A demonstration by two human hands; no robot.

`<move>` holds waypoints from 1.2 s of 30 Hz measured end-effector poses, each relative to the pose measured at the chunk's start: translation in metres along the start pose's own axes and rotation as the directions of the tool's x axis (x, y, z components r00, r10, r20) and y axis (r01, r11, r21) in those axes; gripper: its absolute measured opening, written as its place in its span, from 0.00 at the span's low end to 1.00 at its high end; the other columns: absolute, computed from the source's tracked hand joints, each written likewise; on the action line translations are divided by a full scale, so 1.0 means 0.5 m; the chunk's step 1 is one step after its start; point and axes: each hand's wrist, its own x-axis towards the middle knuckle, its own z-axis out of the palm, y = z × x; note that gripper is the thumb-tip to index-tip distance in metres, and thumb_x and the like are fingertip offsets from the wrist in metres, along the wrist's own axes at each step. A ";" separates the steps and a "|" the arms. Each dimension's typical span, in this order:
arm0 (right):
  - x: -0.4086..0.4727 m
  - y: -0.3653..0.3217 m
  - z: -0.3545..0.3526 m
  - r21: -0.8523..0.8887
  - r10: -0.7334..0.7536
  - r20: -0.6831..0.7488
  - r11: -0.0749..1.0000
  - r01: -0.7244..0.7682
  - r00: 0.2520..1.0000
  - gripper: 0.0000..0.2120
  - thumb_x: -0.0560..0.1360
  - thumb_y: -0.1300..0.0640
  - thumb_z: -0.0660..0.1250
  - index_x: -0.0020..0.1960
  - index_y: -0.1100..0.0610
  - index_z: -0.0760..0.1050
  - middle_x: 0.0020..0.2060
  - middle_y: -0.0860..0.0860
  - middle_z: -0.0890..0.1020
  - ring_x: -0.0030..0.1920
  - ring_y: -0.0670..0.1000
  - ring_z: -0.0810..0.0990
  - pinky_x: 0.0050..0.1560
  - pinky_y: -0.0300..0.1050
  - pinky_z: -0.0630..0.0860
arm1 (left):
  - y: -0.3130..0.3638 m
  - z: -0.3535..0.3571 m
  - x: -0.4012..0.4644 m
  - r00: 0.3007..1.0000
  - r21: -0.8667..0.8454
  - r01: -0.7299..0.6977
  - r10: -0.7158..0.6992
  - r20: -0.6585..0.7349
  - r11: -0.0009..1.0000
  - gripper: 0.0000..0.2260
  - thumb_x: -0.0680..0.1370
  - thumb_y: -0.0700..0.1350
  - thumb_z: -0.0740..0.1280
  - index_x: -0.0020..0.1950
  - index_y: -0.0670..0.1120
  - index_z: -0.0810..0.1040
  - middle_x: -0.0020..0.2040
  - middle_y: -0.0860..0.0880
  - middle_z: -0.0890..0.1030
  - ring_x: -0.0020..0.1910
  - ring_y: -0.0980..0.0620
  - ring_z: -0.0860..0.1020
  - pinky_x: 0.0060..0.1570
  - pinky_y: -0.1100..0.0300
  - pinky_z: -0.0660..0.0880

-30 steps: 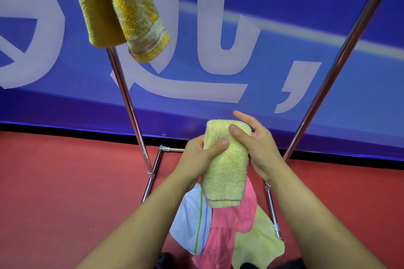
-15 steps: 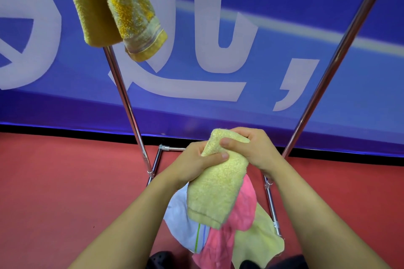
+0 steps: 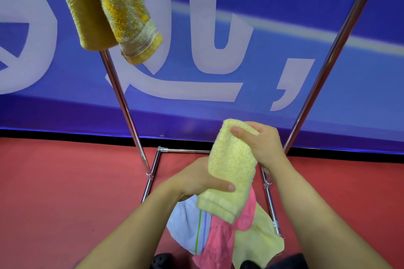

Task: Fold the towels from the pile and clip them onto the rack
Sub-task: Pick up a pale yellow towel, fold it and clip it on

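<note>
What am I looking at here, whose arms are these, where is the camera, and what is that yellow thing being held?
There is no machine here: these are a person's own bare arms. The single picture comes from a camera worn on the person's head, looking forward and down.

Both hands hold one folded pale yellow towel. The right hand grips its upper end, and the left hand holds it near the lower hem.

Below, on the red floor, lies a pile of towels: white with stripes, pink and pale yellow.

The shiny metal poles belong to a drying rack. A darker yellow towel already hangs from its top, at upper left. Behind stands a blue banner with large white characters.
</note>
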 end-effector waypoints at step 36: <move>-0.024 0.056 0.094 -0.063 0.010 0.187 0.998 0.002 0.982 0.09 0.82 0.49 0.66 0.58 0.48 0.83 0.48 0.49 0.88 0.51 0.51 0.86 0.56 0.51 0.81 | -0.019 -0.011 0.050 0.940 -0.131 -0.231 0.187 -0.285 0.964 0.22 0.72 0.38 0.65 0.66 0.49 0.76 0.55 0.46 0.85 0.53 0.50 0.83 0.49 0.56 0.78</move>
